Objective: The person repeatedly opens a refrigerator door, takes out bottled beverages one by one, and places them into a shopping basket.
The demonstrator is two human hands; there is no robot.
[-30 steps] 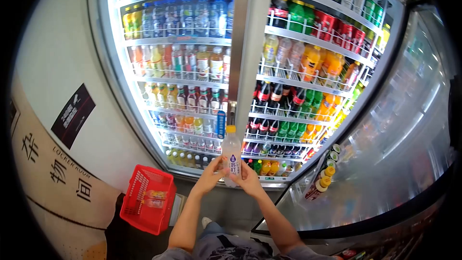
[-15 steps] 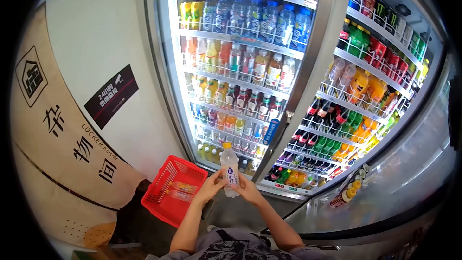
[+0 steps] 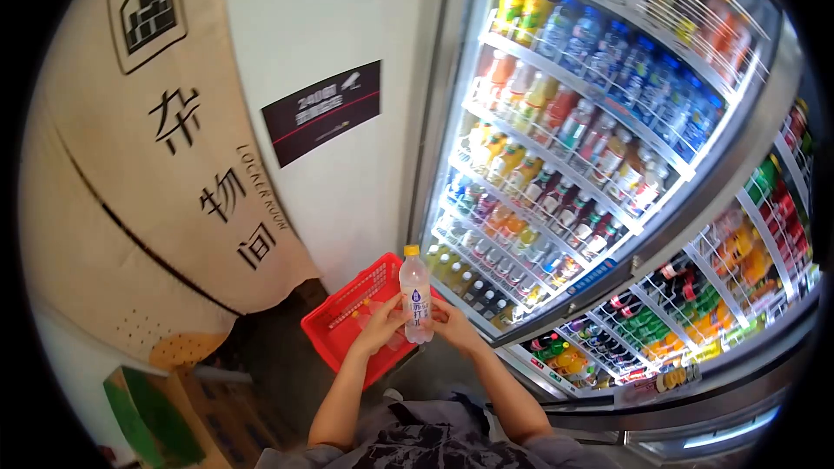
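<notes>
basket (image 3: pixel 332 330) open above, bottle (image 3: pixel 416 304) partly in front

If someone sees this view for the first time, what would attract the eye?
Probably the brightly lit fridge on the right, packed with colourful bottles. Then the yellow-capped bottle at lower centre, held between the left hand and right hand, with the red basket behind it. The tan cloth marked LOCKER ROOM, at left, also stands out.

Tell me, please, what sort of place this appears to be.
Probably a convenience store: a lit fridge stocked with rows of bottled drinks, and a red basket like those shoppers carry.
</notes>
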